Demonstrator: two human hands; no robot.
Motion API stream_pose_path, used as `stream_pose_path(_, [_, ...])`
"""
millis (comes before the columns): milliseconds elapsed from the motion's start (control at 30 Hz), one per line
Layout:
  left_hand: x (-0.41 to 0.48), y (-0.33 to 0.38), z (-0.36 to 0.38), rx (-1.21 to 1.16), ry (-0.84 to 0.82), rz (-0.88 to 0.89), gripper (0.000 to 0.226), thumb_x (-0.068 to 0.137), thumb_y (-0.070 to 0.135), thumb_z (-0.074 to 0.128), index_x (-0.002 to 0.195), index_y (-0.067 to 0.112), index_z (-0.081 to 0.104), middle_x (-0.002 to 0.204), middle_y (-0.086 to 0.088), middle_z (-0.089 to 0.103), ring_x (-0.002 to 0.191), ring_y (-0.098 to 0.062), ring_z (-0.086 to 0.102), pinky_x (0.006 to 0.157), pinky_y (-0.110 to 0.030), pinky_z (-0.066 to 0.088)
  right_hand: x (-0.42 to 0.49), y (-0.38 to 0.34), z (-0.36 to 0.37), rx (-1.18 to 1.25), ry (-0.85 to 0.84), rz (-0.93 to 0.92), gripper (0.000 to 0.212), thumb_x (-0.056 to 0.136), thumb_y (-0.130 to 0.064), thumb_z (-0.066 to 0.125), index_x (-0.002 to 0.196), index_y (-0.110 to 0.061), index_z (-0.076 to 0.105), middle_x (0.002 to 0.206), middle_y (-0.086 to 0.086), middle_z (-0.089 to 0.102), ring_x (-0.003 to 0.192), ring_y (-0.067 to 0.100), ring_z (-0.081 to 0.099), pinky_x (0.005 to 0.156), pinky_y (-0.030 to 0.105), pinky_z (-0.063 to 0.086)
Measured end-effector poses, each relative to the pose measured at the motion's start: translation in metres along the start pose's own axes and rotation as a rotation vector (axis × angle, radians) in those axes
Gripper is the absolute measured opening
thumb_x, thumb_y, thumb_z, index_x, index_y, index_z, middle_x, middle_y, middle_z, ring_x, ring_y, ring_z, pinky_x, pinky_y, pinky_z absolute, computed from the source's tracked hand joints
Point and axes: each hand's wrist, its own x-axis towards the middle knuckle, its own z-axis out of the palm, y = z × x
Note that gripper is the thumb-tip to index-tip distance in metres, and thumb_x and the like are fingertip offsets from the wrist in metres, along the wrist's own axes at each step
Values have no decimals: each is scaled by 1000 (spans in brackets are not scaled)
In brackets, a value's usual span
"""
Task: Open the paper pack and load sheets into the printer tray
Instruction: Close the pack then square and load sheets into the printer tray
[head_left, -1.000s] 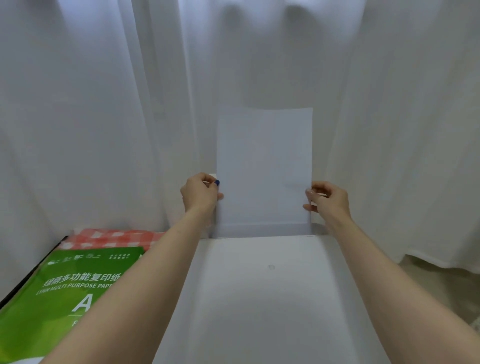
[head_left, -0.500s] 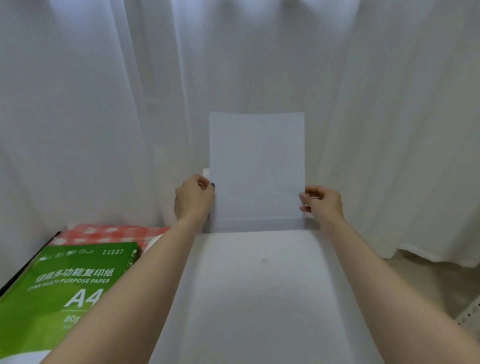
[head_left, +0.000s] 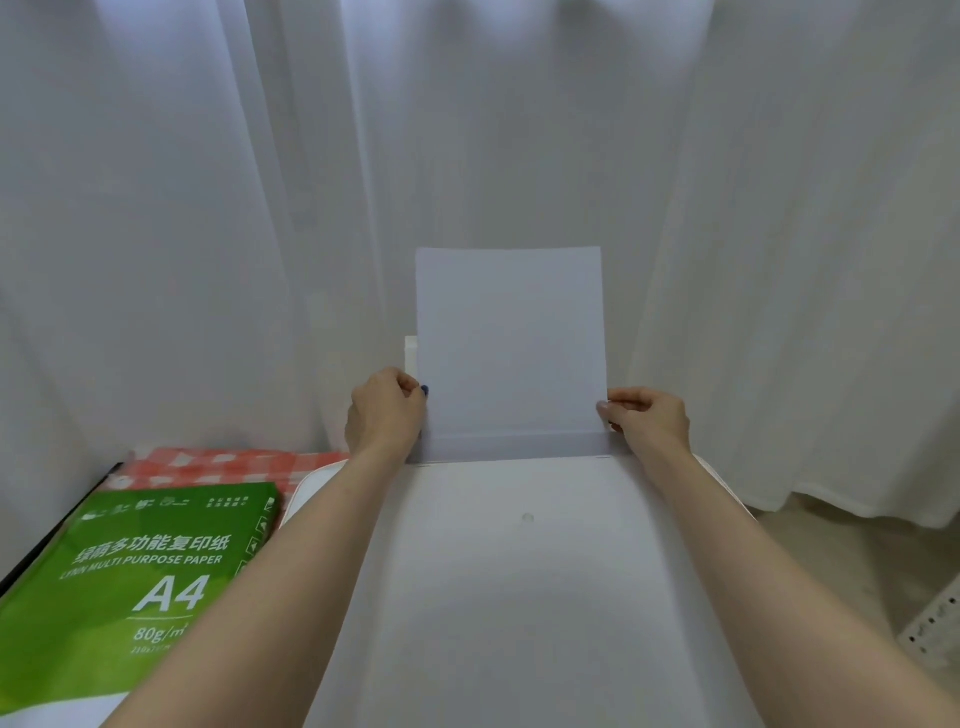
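Observation:
White sheets (head_left: 511, 343) stand upright in the rear tray at the back of the white printer (head_left: 524, 571). My left hand (head_left: 384, 413) pinches the sheets' left edge low down. My right hand (head_left: 647, 421) pinches the right edge at about the same height. A white tray support (head_left: 411, 351) shows just behind the sheets' left edge. The green A4 paper pack (head_left: 135, 582) lies flat to the left of the printer, partly under my left forearm.
White curtains (head_left: 208, 234) hang close behind and on both sides of the printer. A red and white checked cloth (head_left: 218, 465) lies under the pack. A white perforated rail (head_left: 935, 623) shows at the lower right, above a beige floor.
The sheets have sunk lower into the tray, with less of them showing above my hands. Both hands kept their hold on the edges. The view shifted slightly, so the pack shows more.

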Motion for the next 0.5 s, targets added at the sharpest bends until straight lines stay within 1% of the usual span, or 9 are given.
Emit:
stream_pose_path(100, [1, -2, 1, -5, -6, 9, 10, 87, 25, 58, 79, 18, 61, 93, -8, 70, 84, -32, 64, 72, -33, 49, -2, 0, -3, -44, 12, -9, 17, 80, -16, 72, 96, -12, 69, 84, 1, 65, 80, 16, 59, 68, 19, 42])
stream_pose_path(167, [-1, -2, 1, -3, -3, 16, 11, 86, 24, 59, 77, 19, 61, 92, -9, 71, 84, -33, 65, 74, -35, 50, -3, 1, -5, -64, 1, -21, 17, 81, -19, 71, 97, -12, 69, 87, 1, 65, 83, 15, 58, 65, 15, 40])
stream_pose_path(200, [-1, -3, 1, 0, 0, 19, 10, 86, 24, 59, 78, 18, 62, 94, -9, 71, 85, -33, 64, 75, -34, 50, -4, 1, -5, -70, -7, -23, 18, 82, -20, 70, 97, -11, 70, 88, 1, 65, 84, 14, 58, 64, 14, 40])
stream_pose_path(300, [-3, -4, 3, 8, -1, 20, 13, 88, 23, 57, 88, 14, 66, 100, -10, 69, 93, -32, 61, 74, -32, 45, -5, -1, -6, -88, -15, -9, 19, 83, -19, 69, 99, -8, 70, 91, 2, 65, 87, 15, 57, 74, 20, 38])
stream_pose_path(367, [-3, -6, 3, 7, -10, 13, 14, 88, 21, 57, 91, 12, 67, 102, -11, 69, 95, -32, 61, 74, -32, 44, -5, -2, -5, -111, -16, -4, 18, 84, -17, 68, 98, -6, 70, 92, 3, 64, 87, 16, 57, 75, 22, 37])
stream_pose_path(500, [-4, -12, 3, 12, -54, -2, 9, 85, 20, 61, 83, 14, 67, 99, -12, 70, 93, -33, 62, 82, -37, 52, -7, 0, -5, -238, -23, -3, 17, 84, -15, 68, 97, -5, 71, 88, 4, 63, 86, 17, 56, 77, 21, 37])
